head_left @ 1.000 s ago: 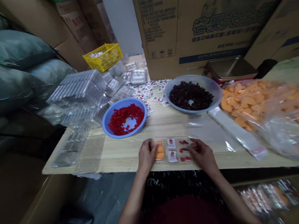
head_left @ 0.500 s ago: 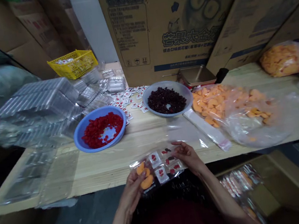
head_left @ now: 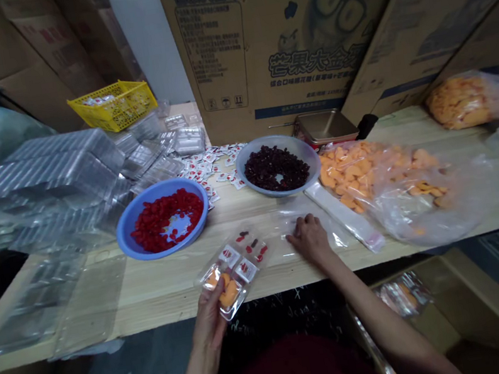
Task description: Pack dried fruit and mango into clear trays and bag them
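Observation:
My left hand (head_left: 213, 314) grips the near end of a clear compartmented plastic tray (head_left: 235, 269), thumb on top. Orange candy pieces (head_left: 229, 291) lie at the held end, white sachets with red print (head_left: 229, 255) in the middle, and small red and dark pieces at the far end. The tray is tilted, its far end over the wooden table. On flat clear plastic bags (head_left: 283, 229) rests my right hand (head_left: 312, 239), its fingers curled in at the film. What lies under its fingertips is partly hidden.
A blue bowl of red pieces (head_left: 124, 233) and a bowl of dark dried pieces (head_left: 313, 149) stand beyond the hands. Orange candies in an open bag (head_left: 352, 173) lie right. Left are stacked clear trays (head_left: 65, 173) and a yellow basket (head_left: 131, 108). Below right is an open carton (head_left: 479, 302).
My right hand has let go of the tray and moved right onto the clear bags. My left hand has shifted left with the tray, now turned more lengthwise away from me.

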